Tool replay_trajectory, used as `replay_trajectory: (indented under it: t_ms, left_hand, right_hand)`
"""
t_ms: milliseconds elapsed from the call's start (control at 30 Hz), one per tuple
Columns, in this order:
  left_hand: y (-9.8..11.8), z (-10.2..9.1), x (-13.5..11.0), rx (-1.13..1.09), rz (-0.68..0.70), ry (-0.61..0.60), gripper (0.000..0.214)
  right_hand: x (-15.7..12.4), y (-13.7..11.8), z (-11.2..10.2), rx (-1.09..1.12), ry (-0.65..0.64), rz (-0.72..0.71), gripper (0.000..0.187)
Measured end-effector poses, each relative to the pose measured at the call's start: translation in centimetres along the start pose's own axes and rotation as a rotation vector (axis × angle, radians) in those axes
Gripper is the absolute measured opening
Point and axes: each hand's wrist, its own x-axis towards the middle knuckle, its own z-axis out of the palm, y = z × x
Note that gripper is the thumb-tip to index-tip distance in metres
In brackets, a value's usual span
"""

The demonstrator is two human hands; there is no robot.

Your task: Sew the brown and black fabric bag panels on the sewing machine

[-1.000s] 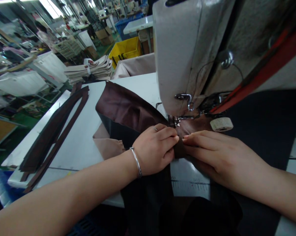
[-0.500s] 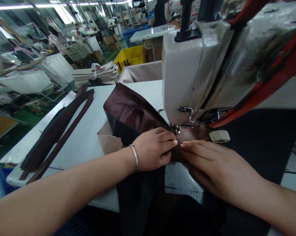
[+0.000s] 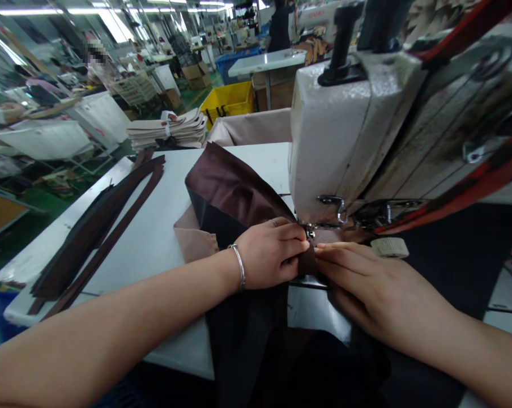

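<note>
A dark brown, shiny fabric piece (image 3: 239,184), possibly coated, runs under the presser foot (image 3: 310,233) of a white sewing machine (image 3: 328,136). My left hand (image 3: 268,255), with a bracelet at the wrist, has bent fingers gripping the fabric just left of the foot. From the other side, my right hand (image 3: 383,283) pinches the fabric's edge with long fingers on top; its thumb is mostly hidden. A beige layer (image 3: 192,238) folds out beneath the brown one. Black material hangs over the table edge towards me.
Long dark strips (image 3: 98,232) lie along the left of the white table (image 3: 162,226). A cream ribbed roll (image 3: 389,247) sits right of the needle. Behind are a tied stack of pale pieces (image 3: 166,130) and a yellow crate (image 3: 228,102). People work farther off.
My view has shifted slightly, so the machine and fabric appear a little farther right. Both hands keep their hold close to the presser foot.
</note>
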Motion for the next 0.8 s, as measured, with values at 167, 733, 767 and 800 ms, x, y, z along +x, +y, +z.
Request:
replay_trajectory:
  t_ms: [167,733,767,800]
  left_hand:
    - [0.00,-0.03,0.11,0.009,-0.012,0.002,0.025]
    - [-0.47,0.06,0.27,0.001,-0.040,0.002,0.026]
    - [-0.44,0.10,0.25,-0.005,-0.047,0.002,0.026]
    - [-0.39,0.13,0.21,-0.011,-0.051,0.003,0.026]
  right_hand:
    - [0.08,0.11,-0.09,0.008,-0.001,0.007,0.034]
    - [0.39,0.63,-0.24,-0.002,0.017,-0.001,0.035]
    - [0.42,0.71,-0.19,-0.002,0.018,0.002,0.035]
    - [0.48,0.80,-0.12,0.000,0.021,0.006,0.035]
